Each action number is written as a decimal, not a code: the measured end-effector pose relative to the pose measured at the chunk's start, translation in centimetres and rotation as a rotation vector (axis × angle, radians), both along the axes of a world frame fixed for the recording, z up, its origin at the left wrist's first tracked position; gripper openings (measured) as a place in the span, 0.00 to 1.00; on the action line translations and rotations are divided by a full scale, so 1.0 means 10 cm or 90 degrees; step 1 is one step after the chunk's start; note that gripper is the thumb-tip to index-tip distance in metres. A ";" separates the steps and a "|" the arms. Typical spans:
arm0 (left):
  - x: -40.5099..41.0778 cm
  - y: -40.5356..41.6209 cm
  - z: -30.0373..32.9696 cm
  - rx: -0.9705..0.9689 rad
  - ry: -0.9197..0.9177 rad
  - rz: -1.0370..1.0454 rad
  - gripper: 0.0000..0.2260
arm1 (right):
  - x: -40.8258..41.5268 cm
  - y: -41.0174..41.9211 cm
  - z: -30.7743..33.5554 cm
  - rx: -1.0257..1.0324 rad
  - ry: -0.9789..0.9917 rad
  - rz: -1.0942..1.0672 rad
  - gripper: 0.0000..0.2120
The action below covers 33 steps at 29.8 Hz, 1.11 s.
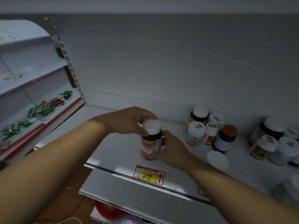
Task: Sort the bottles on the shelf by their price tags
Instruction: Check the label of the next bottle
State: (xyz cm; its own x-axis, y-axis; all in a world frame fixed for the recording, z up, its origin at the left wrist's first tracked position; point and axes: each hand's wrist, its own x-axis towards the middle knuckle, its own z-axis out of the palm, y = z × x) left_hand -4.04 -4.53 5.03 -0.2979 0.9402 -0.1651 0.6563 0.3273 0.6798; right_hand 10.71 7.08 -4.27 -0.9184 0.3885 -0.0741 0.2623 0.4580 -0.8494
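A dark bottle with a white cap and a pink label stands upright on the white shelf, just behind a red-and-yellow price tag reading 299 on the shelf's front rail. My left hand grips it around the cap and neck from the left. My right hand holds its body from the right. A cluster of several white-capped bottles and one bottle with an orange cap stands to the right by the back wall. More bottles crowd the far right.
A lone white cap or lid lies on the shelf right of my right hand. A neighbouring shelf unit on the left carries green packets. A lower shelf below holds a red object. The upright slotted post marks the shelf's left end.
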 end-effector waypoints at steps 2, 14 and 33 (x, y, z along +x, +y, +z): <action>-0.01 -0.05 -0.12 -0.009 0.045 0.000 0.27 | -0.03 -0.07 -0.09 0.038 -0.018 -0.004 0.34; 0.05 -0.20 -0.18 -0.088 0.070 0.011 0.38 | 0.11 0.76 0.51 0.411 -0.040 0.006 0.23; 1.13 0.47 -0.60 0.360 -0.184 0.294 0.13 | 0.26 1.24 0.49 0.457 -0.032 0.139 0.08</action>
